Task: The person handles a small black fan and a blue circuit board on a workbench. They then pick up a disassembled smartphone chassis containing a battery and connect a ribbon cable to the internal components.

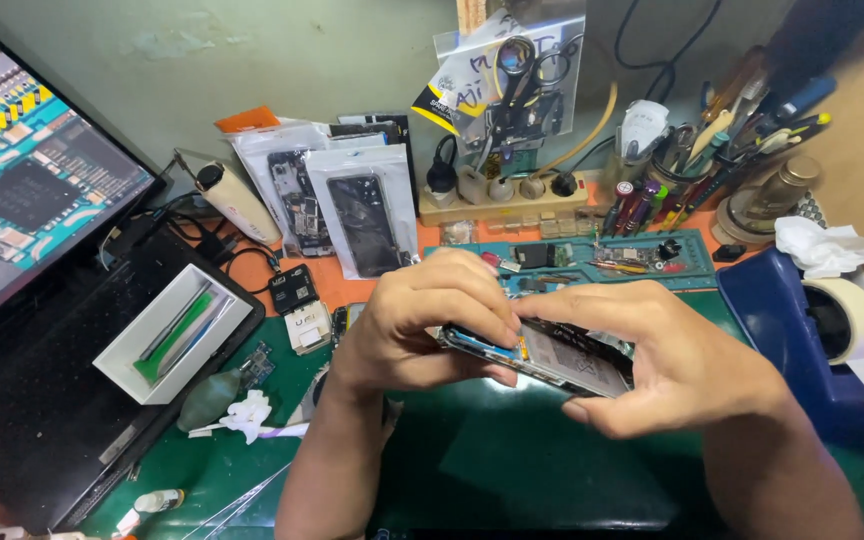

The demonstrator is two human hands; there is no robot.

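Both my hands hold an opened smartphone (562,362) above a green work mat (512,460). The phone lies back side up, showing its battery and inner parts. My left hand (422,320) grips its left end, thumb and fingers pinched on the edge. My right hand (672,365) cradles the right end from beneath, with the index finger reaching across the top toward my left fingertips.
A monitor (22,180) showing a circuit board stands at left above a black keyboard (42,400) and a white tray (177,335). Bagged phone parts (362,215), a tool rack (522,195), a cup of screwdrivers (712,150) and a blue tape dispenser (802,330) crowd the back and right.
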